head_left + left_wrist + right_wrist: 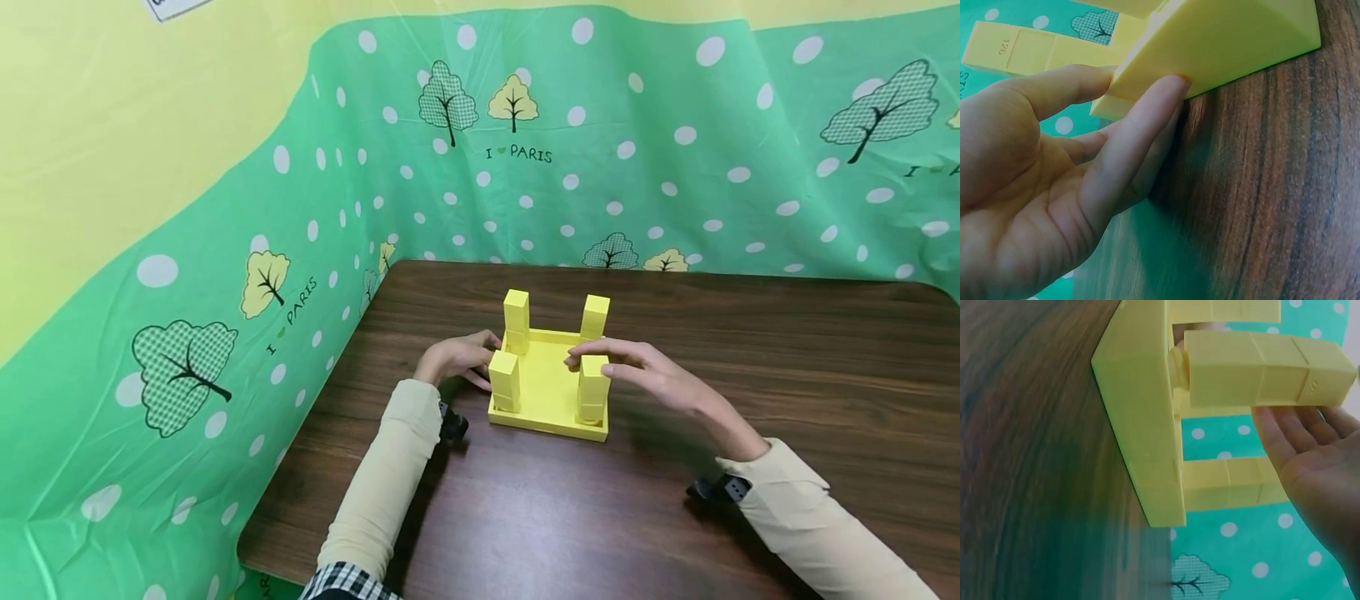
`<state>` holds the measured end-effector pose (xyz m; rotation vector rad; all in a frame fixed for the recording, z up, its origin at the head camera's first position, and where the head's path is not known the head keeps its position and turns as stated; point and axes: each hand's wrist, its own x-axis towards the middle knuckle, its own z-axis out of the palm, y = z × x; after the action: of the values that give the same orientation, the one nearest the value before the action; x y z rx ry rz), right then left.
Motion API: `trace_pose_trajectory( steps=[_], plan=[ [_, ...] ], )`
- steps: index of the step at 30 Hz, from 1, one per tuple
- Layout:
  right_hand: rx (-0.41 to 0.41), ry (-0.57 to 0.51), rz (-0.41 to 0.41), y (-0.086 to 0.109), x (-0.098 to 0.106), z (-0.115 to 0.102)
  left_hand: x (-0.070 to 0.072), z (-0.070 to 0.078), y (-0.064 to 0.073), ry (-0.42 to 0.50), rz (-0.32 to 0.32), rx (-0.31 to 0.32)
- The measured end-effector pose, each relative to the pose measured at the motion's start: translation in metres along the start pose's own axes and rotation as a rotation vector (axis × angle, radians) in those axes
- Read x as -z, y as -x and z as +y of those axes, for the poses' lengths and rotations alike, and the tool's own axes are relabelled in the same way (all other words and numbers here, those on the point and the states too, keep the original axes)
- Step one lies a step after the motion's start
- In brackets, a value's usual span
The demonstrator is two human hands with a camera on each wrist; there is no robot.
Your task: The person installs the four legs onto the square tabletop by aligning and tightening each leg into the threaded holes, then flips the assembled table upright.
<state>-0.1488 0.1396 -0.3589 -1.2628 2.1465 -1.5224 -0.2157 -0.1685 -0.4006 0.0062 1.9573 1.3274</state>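
A yellow tray-like plastic base (546,375) lies on the table with several blocky yellow posts standing at its corners. Straight fingers of my left hand (457,358) touch the base's left outer wall, seen close up in the left wrist view. My right hand (660,375) is at the near right post (593,390), its thumb at the post's right side and its fingers passing behind. In the right wrist view, a narrower neck shows between this post (1222,369) and the base; the post partly hides the fingers.
The dark wood-grain table (787,358) extends around the base. A green and yellow printed cloth (637,125) hangs behind and to the left. Small black wrist devices are strapped at both cuffs.
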Motion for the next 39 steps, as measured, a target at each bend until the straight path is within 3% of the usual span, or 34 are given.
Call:
trace_pose_trajectory(
  steps=[6, 9, 17, 25, 31, 39],
  plan=[
    [0.105, -0.174, -0.056, -0.0033, 0.0014, 0.0020, -0.0002, 0.0007, 0.0006, -0.013, 0.003, -0.005],
    [0.086, -0.183, -0.053, -0.0029, 0.0016, 0.0026, 0.0000, 0.0008, 0.0009, -0.015, 0.001, -0.007],
    [-0.090, -0.142, 0.034, 0.0019, 0.0022, 0.0057, 0.0005, 0.0014, 0.0006, -0.008, 0.001, -0.005],
    [-0.085, -0.044, 0.097, 0.0027, -0.0003, 0.0063, 0.0002, 0.0001, 0.0007, -0.008, -0.002, -0.003],
    [-0.130, 0.023, 0.149, 0.0012, -0.0059, 0.0028, 0.0002, -0.0007, 0.0000, -0.004, -0.004, 0.001],
    [-0.157, 0.058, 0.149, 0.0023, -0.0069, -0.0002, 0.0003, -0.0003, 0.0010, -0.008, 0.003, 0.000]
  ],
)
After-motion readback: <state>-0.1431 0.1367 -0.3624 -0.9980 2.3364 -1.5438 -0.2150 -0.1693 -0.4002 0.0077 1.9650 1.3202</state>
